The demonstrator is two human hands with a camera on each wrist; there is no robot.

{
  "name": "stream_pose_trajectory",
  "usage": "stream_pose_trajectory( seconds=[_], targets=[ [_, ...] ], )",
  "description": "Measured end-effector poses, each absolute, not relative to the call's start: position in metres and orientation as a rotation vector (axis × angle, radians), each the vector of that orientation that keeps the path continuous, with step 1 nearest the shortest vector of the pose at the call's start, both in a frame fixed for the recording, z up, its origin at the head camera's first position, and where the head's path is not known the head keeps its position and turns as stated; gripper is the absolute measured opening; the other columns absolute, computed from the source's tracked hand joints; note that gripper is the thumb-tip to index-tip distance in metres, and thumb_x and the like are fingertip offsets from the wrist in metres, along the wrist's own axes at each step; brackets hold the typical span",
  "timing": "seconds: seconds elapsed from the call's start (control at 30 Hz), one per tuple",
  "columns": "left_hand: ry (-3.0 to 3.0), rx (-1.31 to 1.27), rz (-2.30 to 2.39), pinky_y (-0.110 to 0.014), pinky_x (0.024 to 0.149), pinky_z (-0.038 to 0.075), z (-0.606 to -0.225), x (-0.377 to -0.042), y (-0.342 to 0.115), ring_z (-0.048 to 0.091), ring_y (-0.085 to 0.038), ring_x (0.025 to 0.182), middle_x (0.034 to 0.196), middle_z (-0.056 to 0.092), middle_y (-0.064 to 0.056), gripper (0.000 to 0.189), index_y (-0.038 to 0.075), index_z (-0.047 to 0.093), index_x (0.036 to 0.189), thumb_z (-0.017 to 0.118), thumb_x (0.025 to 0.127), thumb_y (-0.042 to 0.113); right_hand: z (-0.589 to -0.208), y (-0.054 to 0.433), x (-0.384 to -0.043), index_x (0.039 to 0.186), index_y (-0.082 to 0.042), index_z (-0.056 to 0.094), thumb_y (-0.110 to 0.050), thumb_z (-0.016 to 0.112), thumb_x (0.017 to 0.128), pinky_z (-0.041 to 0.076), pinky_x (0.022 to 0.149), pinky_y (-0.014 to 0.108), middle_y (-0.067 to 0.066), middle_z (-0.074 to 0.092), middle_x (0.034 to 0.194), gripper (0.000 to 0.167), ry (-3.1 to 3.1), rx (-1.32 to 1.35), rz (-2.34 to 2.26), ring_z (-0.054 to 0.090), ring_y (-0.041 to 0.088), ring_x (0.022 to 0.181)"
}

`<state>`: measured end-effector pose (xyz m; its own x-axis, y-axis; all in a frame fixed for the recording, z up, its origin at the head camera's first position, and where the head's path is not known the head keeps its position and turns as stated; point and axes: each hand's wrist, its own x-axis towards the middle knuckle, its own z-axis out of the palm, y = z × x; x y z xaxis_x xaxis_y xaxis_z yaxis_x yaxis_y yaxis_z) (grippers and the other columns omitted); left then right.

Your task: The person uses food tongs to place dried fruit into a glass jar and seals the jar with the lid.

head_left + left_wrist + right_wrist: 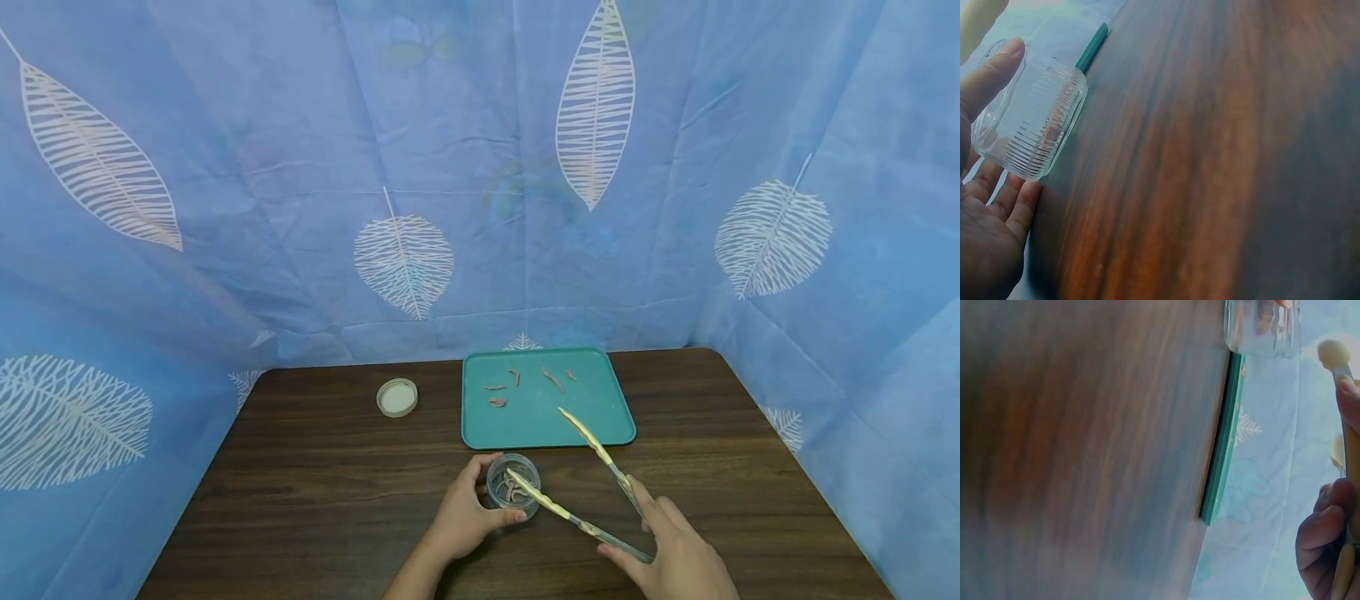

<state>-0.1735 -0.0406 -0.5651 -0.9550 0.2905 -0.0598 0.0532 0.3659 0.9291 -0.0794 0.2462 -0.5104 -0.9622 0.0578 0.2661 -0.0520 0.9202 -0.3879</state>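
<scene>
The counter [300, 475] is dark brown wood with streaked grain and rounded back corners; blue cloth [480, 150] hangs behind it and along both sides, creased in places and printed with large white leaves [404, 265], some slender, some broad; the cloth meets the counter's back edge.

Toward the back of the counter lies a teal tray [525, 429], rounded at the corners, its far rim close to the cloth; five small pinkish strips [552, 381] are scattered over its far half; to the left of the tray, well apart from it, a round lid [397, 397] with a pale disc inside lies on the counter.

Just in front of the tray is a clear jar [501, 500] with more strips in it; the left wrist view shows its ridged wall; the left hand [463, 515] grips the jar between thumb and fingers.

The right hand [678, 546] holds pale yellow tongs [557, 509], their two arms spread wide; one arm crosses the jar's rim and hides part of its mouth, though how deep its tip sits I cannot tell; the other arm reaches across the tray's near rim, covering a little of it.
</scene>
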Motion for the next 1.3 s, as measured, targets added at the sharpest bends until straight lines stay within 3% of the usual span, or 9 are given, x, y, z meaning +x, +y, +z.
stream_pose_trajectory(
  seconds=[0.3, 0.37, 0.47, 0.57, 0.7, 0.83, 0.93, 1.3],
  targets=[
    [2.413, 0.303, 1.627, -0.049, 0.109, 0.056, -0.567, -0.172, -0.042, 0.062, -0.027, 0.129, 0.146, 0.065, -0.006, 0.086, 0.023, 0.054, 0.154, 0.098, 0.081, 0.036, -0.507, 0.257, -0.109, 0.159, 0.007, 0.045, -0.042, 0.094, 0.086, 0.038, 0.054, 0.026, 0.016, 0.064, 0.105, 0.1, -2.857, -0.188, 0.783, 0.044, 0.013, 0.062],
    [2.41, 0.306, 1.621, -0.048, 0.108, 0.056, -0.568, -0.171, -0.042, 0.062, -0.027, 0.129, 0.146, 0.065, -0.006, 0.086, 0.023, 0.054, 0.154, 0.098, 0.081, 0.036, -0.511, 0.26, -0.116, 0.161, 0.01, 0.038, -0.039, 0.092, 0.088, 0.047, 0.058, 0.031, 0.024, 0.065, 0.114, 0.103, -2.879, -0.223, 0.83, 0.059, 0.023, 0.07],
    [2.402, 0.312, 1.624, -0.045, 0.108, 0.056, -0.57, -0.17, -0.043, 0.062, -0.026, 0.13, 0.145, 0.065, -0.005, 0.086, 0.022, 0.054, 0.154, 0.098, 0.082, 0.037, -0.516, 0.263, -0.126, 0.162, 0.015, 0.03, -0.035, 0.089, 0.092, 0.06, 0.067, 0.045, 0.037, 0.061, 0.129, 0.104, -2.908, -0.263, 0.876, 0.073, 0.043, 0.094],
    [2.399, 0.32, 1.634, -0.042, 0.108, 0.055, -0.57, -0.172, -0.042, 0.062, -0.025, 0.13, 0.144, 0.065, -0.004, 0.086, 0.023, 0.053, 0.154, 0.098, 0.082, 0.037, -0.52, 0.267, -0.136, 0.159, 0.019, 0.031, -0.035, 0.085, 0.095, 0.063, 0.077, 0.056, 0.042, 0.058, 0.135, 0.1, -2.912, -0.247, 0.896, 0.071, 0.05, 0.112],
    [2.396, 0.319, 1.644, -0.043, 0.109, 0.055, -0.569, -0.174, -0.042, 0.062, -0.025, 0.131, 0.144, 0.065, -0.004, 0.085, 0.023, 0.054, 0.154, 0.098, 0.082, 0.037, -0.524, 0.272, -0.15, 0.156, 0.019, 0.037, -0.039, 0.082, 0.098, 0.061, 0.076, 0.054, 0.037, 0.062, 0.128, 0.094, -2.927, -0.158, 0.855, 0.071, 0.044, 0.105],
    [2.396, 0.316, 1.645, -0.044, 0.109, 0.055, -0.568, -0.175, -0.042, 0.062, -0.026, 0.131, 0.144, 0.065, -0.005, 0.086, 0.023, 0.054, 0.154, 0.098, 0.082, 0.037, -0.523, 0.273, -0.164, 0.156, 0.02, 0.036, -0.046, 0.078, 0.1, 0.061, 0.086, 0.063, 0.044, 0.057, 0.139, 0.096, -2.988, -0.111, 0.771, 0.068, 0.055, 0.113],
    [2.394, 0.315, 1.65, -0.044, 0.109, 0.055, -0.569, -0.175, -0.042, 0.062, -0.026, 0.131, 0.145, 0.065, -0.005, 0.086, 0.023, 0.054, 0.154, 0.098, 0.081, 0.037, -0.52, 0.273, -0.174, 0.157, 0.021, 0.035, -0.051, 0.072, 0.103, 0.054, 0.099, 0.074, 0.048, 0.049, 0.15, 0.097, -3.038, -0.097, 0.722, 0.058, 0.064, 0.13],
    [2.407, 0.319, 1.643, -0.043, 0.109, 0.055, -0.568, -0.175, -0.042, 0.062, -0.026, 0.132, 0.146, 0.065, -0.005, 0.086, 0.023, 0.054, 0.154, 0.098, 0.081, 0.037, -0.522, 0.271, -0.2, 0.155, 0.016, 0.045, -0.043, 0.067, 0.108, 0.053, 0.104, 0.072, 0.043, 0.051, 0.153, 0.079, -3.124, -0.05, 0.615, 0.056, 0.062, 0.135]
  ],
)
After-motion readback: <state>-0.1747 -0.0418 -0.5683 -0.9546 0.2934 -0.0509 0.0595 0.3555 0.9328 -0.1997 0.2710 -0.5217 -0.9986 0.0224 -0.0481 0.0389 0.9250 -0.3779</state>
